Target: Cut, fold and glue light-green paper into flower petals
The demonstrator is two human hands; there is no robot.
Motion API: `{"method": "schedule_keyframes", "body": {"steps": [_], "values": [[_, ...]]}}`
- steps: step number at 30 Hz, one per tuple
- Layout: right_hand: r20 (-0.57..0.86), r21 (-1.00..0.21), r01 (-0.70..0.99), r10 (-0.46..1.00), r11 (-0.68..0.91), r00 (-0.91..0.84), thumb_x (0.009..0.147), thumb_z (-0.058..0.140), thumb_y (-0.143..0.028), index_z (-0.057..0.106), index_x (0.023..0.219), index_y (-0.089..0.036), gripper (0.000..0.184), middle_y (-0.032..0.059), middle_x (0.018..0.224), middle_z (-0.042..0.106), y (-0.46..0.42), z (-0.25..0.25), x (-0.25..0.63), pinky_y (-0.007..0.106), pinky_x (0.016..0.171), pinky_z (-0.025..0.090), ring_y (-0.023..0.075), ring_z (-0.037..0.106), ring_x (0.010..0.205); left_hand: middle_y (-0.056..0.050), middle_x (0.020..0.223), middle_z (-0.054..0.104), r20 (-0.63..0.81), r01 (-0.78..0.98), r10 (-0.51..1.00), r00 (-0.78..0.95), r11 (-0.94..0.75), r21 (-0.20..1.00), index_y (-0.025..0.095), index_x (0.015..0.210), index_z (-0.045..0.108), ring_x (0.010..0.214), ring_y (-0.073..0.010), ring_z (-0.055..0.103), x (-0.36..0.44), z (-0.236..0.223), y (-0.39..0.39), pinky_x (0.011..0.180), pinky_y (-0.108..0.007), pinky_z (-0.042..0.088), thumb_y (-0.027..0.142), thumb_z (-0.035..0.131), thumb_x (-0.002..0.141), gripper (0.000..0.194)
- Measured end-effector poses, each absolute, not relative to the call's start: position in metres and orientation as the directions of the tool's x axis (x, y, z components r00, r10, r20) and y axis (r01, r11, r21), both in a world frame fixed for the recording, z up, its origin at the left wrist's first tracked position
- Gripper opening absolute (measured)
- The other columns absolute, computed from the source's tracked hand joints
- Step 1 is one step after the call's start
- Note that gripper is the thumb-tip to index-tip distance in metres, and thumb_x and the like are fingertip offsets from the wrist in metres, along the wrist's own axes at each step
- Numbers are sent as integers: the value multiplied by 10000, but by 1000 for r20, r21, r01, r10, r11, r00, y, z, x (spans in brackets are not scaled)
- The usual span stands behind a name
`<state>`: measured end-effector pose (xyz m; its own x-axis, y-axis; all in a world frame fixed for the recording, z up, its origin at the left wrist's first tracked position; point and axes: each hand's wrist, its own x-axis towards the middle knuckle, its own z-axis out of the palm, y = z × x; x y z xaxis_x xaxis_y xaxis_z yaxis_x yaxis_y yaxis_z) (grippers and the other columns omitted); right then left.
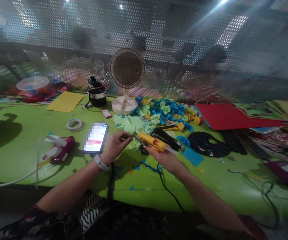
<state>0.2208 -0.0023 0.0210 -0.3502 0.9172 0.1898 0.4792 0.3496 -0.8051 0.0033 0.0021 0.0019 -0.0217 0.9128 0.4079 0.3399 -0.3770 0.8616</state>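
My right hand [167,160] is closed about the near side of a yellow glue gun [152,141]. A clear glue stick [171,150] sticks out of its back, and its front end points left. My left hand [117,144], with a pale watch on the wrist, pinches pale green paper [131,128] just left of the gun's front. Whether front and paper touch is hard to tell. More pale green paper lies behind the fingers, and a dark object under the gun is unclear.
Behind my hands is a pile of blue, yellow and green paper flowers [165,110]. A fan [125,105] and a black bottle [96,93] stand along the mesh panel. A lit phone [96,138], white tape roll [74,125] and purple power strip [63,151] lie left; red sheets [229,116] right.
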Motion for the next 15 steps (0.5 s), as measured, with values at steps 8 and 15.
{"method": "schedule_keyframes", "body": {"steps": [8, 15], "values": [[175, -812, 471, 914, 344, -367, 831, 592, -371, 669, 1029, -237, 251, 35, 996, 724, -5, 30, 217, 423, 864, 557, 255, 676, 951, -44, 712, 674, 426, 349, 905, -5, -397, 849, 164, 782, 633, 642, -153, 651, 3, 2, 2, 545, -240, 518, 371, 647, 813, 210], [182, -812, 469, 915, 347, -361, 831, 599, -388, 679, 1059, -226, 291, 58, 1054, 717, -2, 25, 219, 431, 938, 531, 267, 663, 1017, -50, 706, 673, 423, 353, 906, 3, -397, 847, 159, 774, 640, 625, -149, 640, 4, 2, 1, 553, -246, 516, 353, 650, 809, 198]]}}
